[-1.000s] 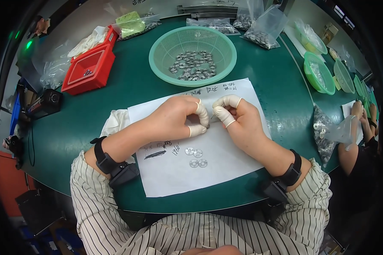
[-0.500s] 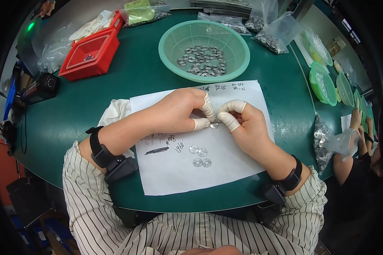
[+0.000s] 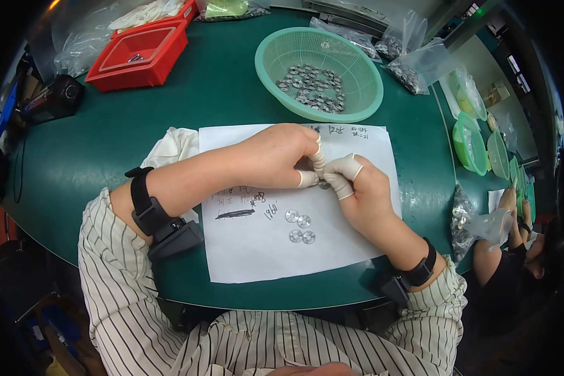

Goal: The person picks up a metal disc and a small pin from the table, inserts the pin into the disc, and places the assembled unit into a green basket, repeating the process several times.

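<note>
Above the white paper sheet (image 3: pixel 244 263), my left hand (image 3: pixel 282 156) and my right hand (image 3: pixel 366 191) meet with white finger cots on thumbs and fingertips. Both pinch a small round metal disc (image 3: pixel 324 185) between them; the fingers cover most of it. Closer to me on the paper lie two pairs of similar discs, an upper pair (image 3: pixel 304 221) and a lower pair (image 3: pixel 295 236), each with a hole in its middle. Beyond the sheet stands a light green mesh basket (image 3: pixel 266 78) with many metal discs (image 3: pixel 313 88) inside.
A red plastic box (image 3: pixel 163 72) stands at the far left, near a black device (image 3: pixel 53 99). White cloth (image 3: pixel 172 150) lies beside the paper. Bags of metal parts (image 3: pixel 407 75) sit at the back right, another bag (image 3: pixel 462 219) at right. Farther right, a co-worker's arms (image 3: pixel 511 219) reach over green baskets (image 3: pixel 469 144).
The whole view has turned and shifted slightly. My hands stay pinched together over the sheet, and less of the disc shows between the fingers. The discs on the paper keep their places.
</note>
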Demonstrator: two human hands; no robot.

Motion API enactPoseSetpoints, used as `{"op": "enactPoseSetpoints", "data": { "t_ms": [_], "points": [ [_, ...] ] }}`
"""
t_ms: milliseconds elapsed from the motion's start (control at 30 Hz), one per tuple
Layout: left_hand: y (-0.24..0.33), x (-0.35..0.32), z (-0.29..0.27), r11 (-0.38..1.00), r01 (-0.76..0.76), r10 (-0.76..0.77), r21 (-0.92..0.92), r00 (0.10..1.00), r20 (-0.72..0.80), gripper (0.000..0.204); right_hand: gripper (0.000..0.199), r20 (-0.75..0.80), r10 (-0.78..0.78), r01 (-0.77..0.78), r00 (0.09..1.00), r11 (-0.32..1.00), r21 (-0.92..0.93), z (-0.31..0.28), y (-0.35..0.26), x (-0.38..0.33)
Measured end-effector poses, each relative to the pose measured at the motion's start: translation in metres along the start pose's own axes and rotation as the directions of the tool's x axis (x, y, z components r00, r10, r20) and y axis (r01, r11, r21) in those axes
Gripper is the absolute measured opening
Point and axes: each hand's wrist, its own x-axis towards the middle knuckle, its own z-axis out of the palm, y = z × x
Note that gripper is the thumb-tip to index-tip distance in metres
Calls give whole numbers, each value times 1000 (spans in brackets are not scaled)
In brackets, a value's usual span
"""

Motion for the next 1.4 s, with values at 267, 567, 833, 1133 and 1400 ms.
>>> {"op": "enactPoseSetpoints", "data": {
  "t_ms": [267,567,833,1133,1400],
  "points": [
    [-2,0,0,1000,-13,12,22,1000,19,10,6,4,-25,25,1000,1000,-18,1,5,-2],
    [2,2,1,1000,-14,14,1,1000,21,9,9,78,238,-250,968,914,321,-6,3,-15],
    [-3,0,-1,999,-42,42,1,999,26,10,10,109,291,-311,950,906,289,-7,2,-13],
    [-3,-2,0,997,-62,61,38,998,35,13,9,152,249,-281,957,924,258,-6,0,-15],
    [-4,-1,0,998,-52,51,20,998,34,12,7,118,-64,73,991,994,-76,-7,-6,-10]
  ]
}}
